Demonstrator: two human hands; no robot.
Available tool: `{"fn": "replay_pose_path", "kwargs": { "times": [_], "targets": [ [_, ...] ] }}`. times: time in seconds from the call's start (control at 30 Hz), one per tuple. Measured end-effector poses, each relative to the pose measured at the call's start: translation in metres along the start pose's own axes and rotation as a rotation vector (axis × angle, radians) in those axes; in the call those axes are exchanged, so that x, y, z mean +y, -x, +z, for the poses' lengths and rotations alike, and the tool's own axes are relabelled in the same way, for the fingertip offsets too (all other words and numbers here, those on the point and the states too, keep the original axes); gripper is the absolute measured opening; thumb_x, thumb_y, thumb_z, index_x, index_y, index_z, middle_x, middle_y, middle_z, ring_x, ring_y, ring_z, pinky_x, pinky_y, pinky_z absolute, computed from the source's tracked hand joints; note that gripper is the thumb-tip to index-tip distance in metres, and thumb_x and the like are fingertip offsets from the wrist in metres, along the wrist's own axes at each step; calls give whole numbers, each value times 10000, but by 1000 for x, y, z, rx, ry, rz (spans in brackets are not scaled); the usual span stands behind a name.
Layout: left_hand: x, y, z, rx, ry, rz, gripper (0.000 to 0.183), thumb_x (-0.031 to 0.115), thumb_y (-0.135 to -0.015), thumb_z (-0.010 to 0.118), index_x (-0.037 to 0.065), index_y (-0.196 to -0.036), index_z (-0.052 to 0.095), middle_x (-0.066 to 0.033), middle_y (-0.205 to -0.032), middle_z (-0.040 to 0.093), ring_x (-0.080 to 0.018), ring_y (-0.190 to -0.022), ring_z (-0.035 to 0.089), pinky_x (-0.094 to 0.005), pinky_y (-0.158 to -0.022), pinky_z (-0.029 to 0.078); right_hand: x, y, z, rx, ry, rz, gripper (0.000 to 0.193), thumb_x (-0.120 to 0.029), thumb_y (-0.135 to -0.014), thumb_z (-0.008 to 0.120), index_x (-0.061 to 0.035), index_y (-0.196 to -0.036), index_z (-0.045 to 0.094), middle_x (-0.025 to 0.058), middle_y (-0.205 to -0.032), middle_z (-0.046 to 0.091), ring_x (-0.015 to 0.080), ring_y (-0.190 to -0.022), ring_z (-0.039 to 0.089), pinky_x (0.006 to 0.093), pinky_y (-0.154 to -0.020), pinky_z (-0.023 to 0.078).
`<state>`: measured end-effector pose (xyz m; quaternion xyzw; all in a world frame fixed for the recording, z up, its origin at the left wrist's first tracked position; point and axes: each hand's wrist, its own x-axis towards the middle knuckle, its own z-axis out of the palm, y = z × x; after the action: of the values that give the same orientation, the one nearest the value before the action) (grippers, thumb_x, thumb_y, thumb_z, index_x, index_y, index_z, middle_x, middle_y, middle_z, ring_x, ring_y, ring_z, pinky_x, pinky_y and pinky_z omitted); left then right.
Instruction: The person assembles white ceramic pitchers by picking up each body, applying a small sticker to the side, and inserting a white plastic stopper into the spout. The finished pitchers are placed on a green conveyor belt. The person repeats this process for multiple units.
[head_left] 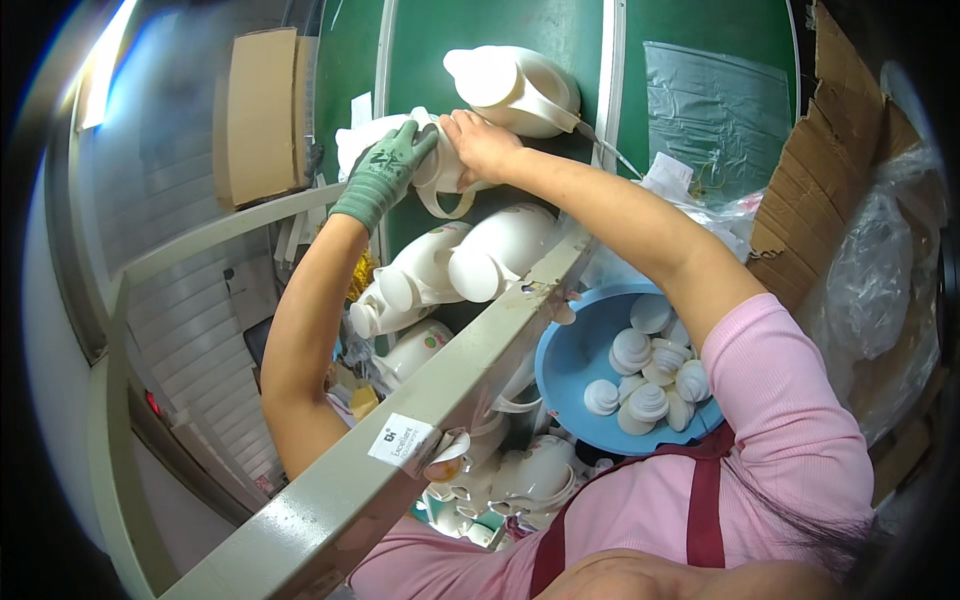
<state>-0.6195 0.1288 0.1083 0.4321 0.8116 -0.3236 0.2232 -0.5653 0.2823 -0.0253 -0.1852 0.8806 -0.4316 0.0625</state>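
Both my hands are on a white jug [436, 172] with a loop handle, lying on the green surface. My left hand [388, 170], in a green glove, grips its left side with the fingers closed over it. From the right, my bare right hand [484, 148] presses its fingers around the same jug. Part of the jug is hidden under the hands. Just beyond my right hand lies another white jug [545, 95] on its side. Closer to me are a white jug with a floral print [505, 250] and a second printed jug [430, 262].
A pale metal beam [340, 500] crosses diagonally in front of me. Right of it, a blue basin [560, 405] holds several white stepped lids [648, 402]. More jugs [530, 475] lie below the beam. Cardboard [815, 150] and clear plastic [870, 300] stand at right; a carton [258, 120] stands far left.
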Motion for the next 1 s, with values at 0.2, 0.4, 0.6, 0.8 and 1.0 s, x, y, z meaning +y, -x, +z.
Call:
{"fn": "replay_pose_path", "kwargs": {
  "times": [0.2,0.4,0.6,0.8,1.0],
  "targets": [
    [-73,17,27,356,718,-451,933,418,-735,887,8,-1451,453,-213,-1326,598,-290,-1186,615,-386,-931,540,-7,6,1,102,3,202,1135,-296,-717,901,-29,-1563,194,211,-1546,335,386,-1388,427,435,-1111,450],
    [-108,21,88,295,1169,-845,898,506,-759,859,15,-1428,514,-153,-1202,669,-205,-887,674,-354,-664,578,-78,-21,8,522,338,-312,418,-251,-901,592,-62,-1271,639,127,-1373,601,298,-1367,481,443,-1156,372],
    [-109,11,76,271,663,-551,928,256,-546,932,153,-1384,547,-165,-1404,504,-354,-1310,501,-431,-1124,428,-87,-45,27,-134,716,-367,381,-343,-958,550,-178,-1240,747,82,-1541,503,297,-1478,360,495,-1250,156],
    [-145,41,127,362,891,-1001,629,425,-780,865,33,-1203,613,-82,-945,666,-182,-783,632,-333,-609,527,-112,-37,38,-201,830,-465,370,-343,-972,539,-211,-1250,744,69,-1590,447,295,-1500,333,498,-1255,122],
    [-132,37,81,226,1416,-487,717,246,-780,873,10,-1385,568,-105,-1320,626,-195,-1166,594,-327,-942,510,-92,-43,41,-194,878,-473,365,-355,-968,545,-228,-1242,748,61,-1560,488,297,-1493,349,502,-1252,131]
  ]
}}
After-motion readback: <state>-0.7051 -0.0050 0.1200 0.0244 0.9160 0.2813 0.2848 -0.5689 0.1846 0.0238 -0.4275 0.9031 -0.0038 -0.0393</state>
